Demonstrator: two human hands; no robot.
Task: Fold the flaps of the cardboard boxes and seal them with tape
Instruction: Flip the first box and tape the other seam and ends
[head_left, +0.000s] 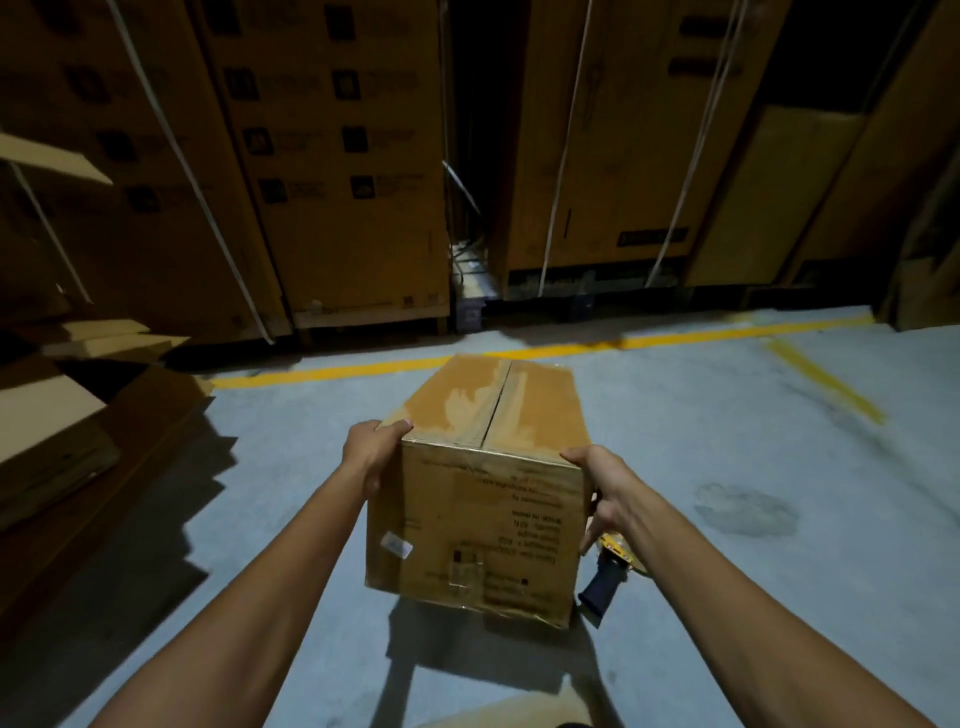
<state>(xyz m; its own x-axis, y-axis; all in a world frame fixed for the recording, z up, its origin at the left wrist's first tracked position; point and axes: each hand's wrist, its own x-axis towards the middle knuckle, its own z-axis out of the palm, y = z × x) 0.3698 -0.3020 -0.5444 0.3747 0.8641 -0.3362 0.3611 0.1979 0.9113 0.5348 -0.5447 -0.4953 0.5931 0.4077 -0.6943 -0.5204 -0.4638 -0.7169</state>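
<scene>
The brown cardboard box (478, 514), mid-scene, has its top flaps folded shut with glossy tape along the seam. A yellow, dark-handled tape dispenser (608, 577) lies just beside its near right corner.

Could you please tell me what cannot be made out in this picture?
All in the head view:
- Tape dispenser: only its dark handle and some yellow show; the right hand and the box hide the rest.
- Print on the box: blurred, unreadable.
- Box's underside and far sides: hidden by the box itself.
- Labels on the stacked cartons behind: too dark and small.
</scene>
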